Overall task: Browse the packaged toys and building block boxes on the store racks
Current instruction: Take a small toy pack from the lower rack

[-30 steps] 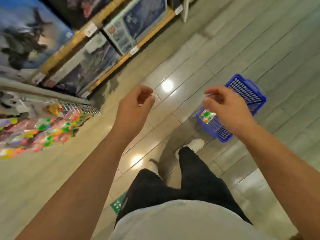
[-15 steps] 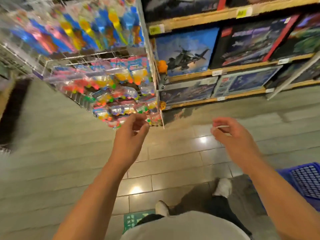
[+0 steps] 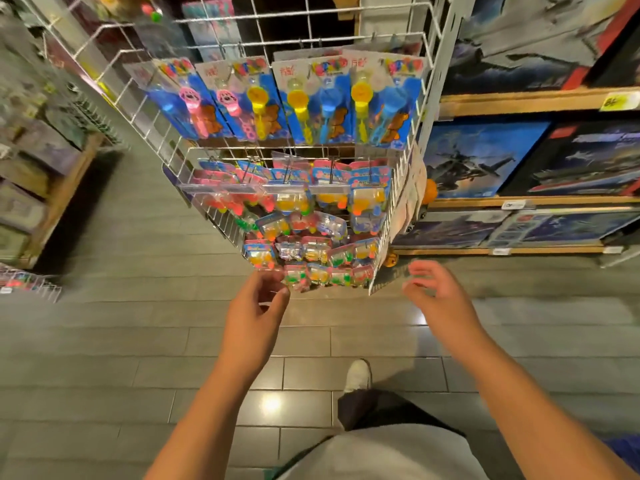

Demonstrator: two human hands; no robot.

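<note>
Head view, my left hand [image 3: 254,306]: fingers loosely curled, holding nothing, fingertips just at the bottom row of small toy packs [image 3: 318,275]
Head view, my right hand [image 3: 438,294]: fingers spread and relaxed, empty, just right of the wire rack [image 3: 403,188]
Packs from my grip: ahead and slightly right of the left hand, which is nearer
Pack axis: hanging on hooks, long side down the rack
Block boxes [image 3: 485,155]: on shelves to the right, well apart from both hands
</note>
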